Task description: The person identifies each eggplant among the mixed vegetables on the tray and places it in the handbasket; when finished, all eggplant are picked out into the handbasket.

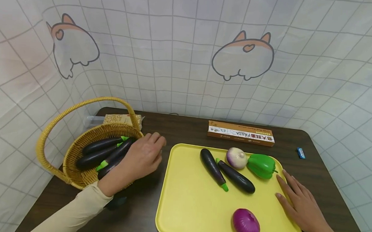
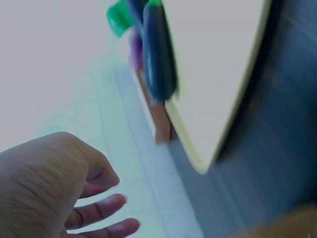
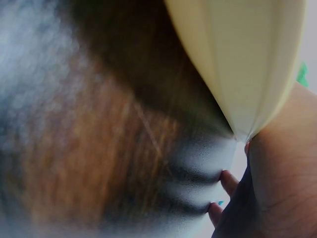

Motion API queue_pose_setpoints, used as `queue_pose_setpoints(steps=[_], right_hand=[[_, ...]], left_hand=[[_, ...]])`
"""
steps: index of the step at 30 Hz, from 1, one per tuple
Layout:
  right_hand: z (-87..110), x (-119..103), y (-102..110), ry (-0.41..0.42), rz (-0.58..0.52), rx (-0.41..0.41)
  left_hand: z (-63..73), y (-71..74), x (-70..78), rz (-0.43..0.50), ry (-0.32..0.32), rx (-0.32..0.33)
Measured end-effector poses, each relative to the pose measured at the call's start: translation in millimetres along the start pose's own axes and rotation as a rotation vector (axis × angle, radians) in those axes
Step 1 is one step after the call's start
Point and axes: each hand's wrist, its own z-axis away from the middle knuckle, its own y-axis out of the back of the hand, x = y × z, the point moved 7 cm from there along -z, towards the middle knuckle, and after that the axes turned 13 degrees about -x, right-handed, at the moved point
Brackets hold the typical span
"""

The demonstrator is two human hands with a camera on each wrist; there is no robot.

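Note:
My left hand (image 1: 145, 155) hovers over the right rim of a yellow wicker basket (image 1: 70, 159), holding nothing. Its fingers hang loosely bent in the left wrist view. Three dark eggplants (image 1: 93, 158) with green stems lie inside the basket, one partly behind my wrist. At the right edge of a yellow tray (image 1: 183, 198) rests my right hand (image 1: 303, 205), fingers spread and mostly straight. Just past its fingertips sits a green bell pepper (image 1: 261, 165). Two more eggplants (image 1: 213, 167), a white-and-purple vegetable (image 1: 236, 158) and a purple onion (image 1: 245, 224) also lie on the tray.
Behind the tray lies a long pasta box (image 1: 240, 133). A small blue packet (image 1: 301, 153) is at the right of the dark table (image 1: 179, 129). Behind the basket, a bag of pale kernels (image 1: 118, 118) stands near the wall cloth. The basket's handle arches high.

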Motion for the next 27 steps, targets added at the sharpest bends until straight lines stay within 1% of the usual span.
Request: queue_pose_setpoints(steps=[3, 6, 9, 12, 15, 18, 21, 25, 27], right_hand=[[1.0, 1.2, 1.1, -0.003, 0.001, 0.006], [2.3, 2.5, 0.0, -0.005, -0.006, 0.005], [3.3, 3.3, -1.5, -0.003, -0.012, 0.001], [3.0, 4.4, -1.8, -0.004, -0.009, -0.005], [1.7, 6.3, 0.1, -0.011, 0.002, -0.004], [1.4, 7.4, 1.5, -0.017, 0.003, -0.007], [2.3, 6.5, 1.7, -0.014, 0.000, -0.004], [2.6, 2.7, 1.1, -0.002, -0.003, 0.002], [2.0, 1.4, 1.1, -0.002, -0.003, -0.001]], left_hand=[[-15.2, -10.9, 27.4, -0.012, -0.092, 0.012], [-28.2, -27.0, 54.8, -0.026, -0.183, 0.008], [-36.8, -45.8, 76.6, -0.038, -0.251, -0.032], [-42.3, -61.7, 92.3, -0.048, -0.294, -0.090], [-48.2, -71.2, 102.9, -0.059, -0.313, -0.130], [-55.2, -76.5, 109.9, -0.075, -0.321, -0.143], [-62.7, -79.0, 114.9, -0.089, -0.335, -0.124], [-69.7, -82.5, 119.8, -0.083, -0.363, -0.078], [-72.2, -84.6, 121.7, -0.079, -0.373, -0.072]])
